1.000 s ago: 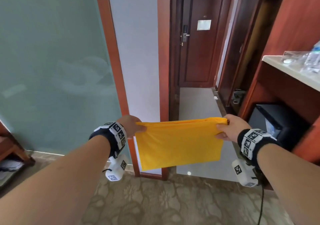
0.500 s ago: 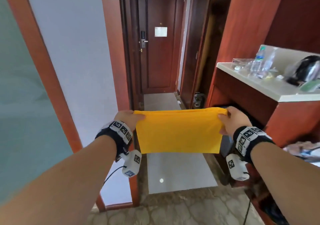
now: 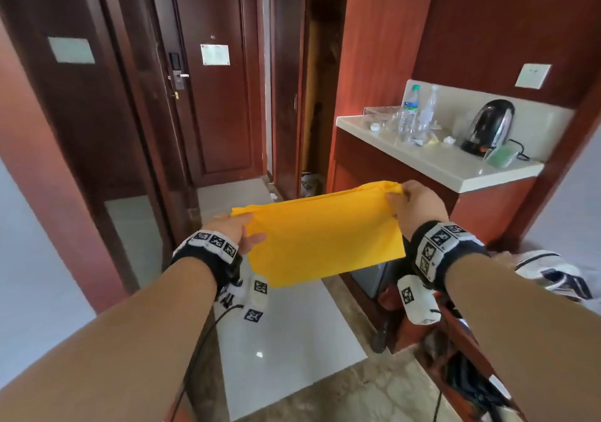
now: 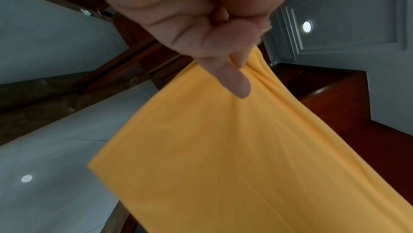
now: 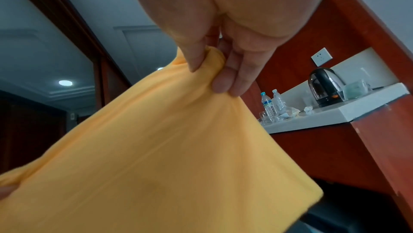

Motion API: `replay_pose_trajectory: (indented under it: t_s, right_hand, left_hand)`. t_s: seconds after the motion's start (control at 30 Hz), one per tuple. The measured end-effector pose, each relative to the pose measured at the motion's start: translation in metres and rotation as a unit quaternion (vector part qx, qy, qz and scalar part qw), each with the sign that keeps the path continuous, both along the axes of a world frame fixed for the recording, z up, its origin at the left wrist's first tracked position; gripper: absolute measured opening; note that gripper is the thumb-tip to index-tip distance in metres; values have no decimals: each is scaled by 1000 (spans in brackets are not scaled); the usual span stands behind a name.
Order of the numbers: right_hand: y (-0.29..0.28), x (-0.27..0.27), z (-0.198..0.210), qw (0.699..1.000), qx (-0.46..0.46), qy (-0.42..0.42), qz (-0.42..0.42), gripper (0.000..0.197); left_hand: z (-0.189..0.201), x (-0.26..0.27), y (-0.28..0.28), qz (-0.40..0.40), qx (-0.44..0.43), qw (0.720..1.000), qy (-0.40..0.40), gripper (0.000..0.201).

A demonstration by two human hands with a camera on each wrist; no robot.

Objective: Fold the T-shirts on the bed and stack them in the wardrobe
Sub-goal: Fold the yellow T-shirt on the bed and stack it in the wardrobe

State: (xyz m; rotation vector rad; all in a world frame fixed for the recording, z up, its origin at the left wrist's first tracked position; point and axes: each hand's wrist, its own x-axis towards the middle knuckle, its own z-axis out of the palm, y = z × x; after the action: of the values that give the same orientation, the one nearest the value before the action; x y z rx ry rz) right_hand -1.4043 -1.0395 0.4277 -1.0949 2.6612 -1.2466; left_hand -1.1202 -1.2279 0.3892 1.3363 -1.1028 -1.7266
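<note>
The folded yellow T-shirt hangs in mid-air, top corners pinched by the left hand and right hand; folding looks done — stacking remains; the open wardrobe stands far ahead.

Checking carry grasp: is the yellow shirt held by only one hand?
No: the left hand and right hand each pinch a top corner of the folded yellow T-shirt, which hangs between them.

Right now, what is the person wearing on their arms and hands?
Both forearms and hands are bare, with no sleeves. The left hand and right hand each have a black wristband carrying white square-patterned marker tiles. A white camera pod hangs beneath each wrist, with thin black cables trailing down.
</note>
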Motion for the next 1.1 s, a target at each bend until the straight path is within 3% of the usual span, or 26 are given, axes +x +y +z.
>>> replay_pose_trajectory:
  t_s: [0.13, 0.23, 0.37, 0.43, 0.53, 0.6, 0.67, 0.8, 0.87, 1.0, 1.1]
  right_hand:
    - [-56, -64, -13, 997, 54, 57, -11, 31]
    - [-110, -112, -14, 998, 49, 43, -7, 30]
    - [-180, -171, -9, 999, 13, -37, 14, 34]
    - [-217, -192, -6, 990, -33, -137, 7, 38]
    - [-265, -208, -9, 915, -133, -381, 9, 39]
    - [-304, -222, -13, 871, -171, -460, 22, 37]
    - [-344, -234, -20, 847, -190, -495, 37, 33]
    - [-419, -255, -31, 827, -219, -517, 42, 14]
    - [-457, -269, -27, 836, -232, -495, 39, 13]
    - [-537, -294, 15, 842, -255, -472, 57, 14]
    - [-591, -307, 53, 842, -281, -456, 63, 21]
  left_hand:
    - [-6, -64, -48, -20, -17, 999, 26, 14]
    - [-5, -105, -93, 3, -8, 998, 70, 13]
    - [0, -153, -146, 29, -8, 997, 64, 15]
    - [5, -169, -169, 39, 0, 997, 61, 9]
    - [8, -186, -204, 63, 11, 996, 56, 10]
    - [10, -198, -235, 74, 4, 995, 69, 11]
    - [10, -206, -269, 91, -2, 992, 90, 12]
    - [10, -222, -348, 107, -22, 985, 135, 22]
    - [14, -233, -393, 110, -46, 981, 153, 23]
    - [48, -262, -483, 79, -75, 977, 182, 7]
    - [75, -281, -545, 74, -95, 971, 208, 16]
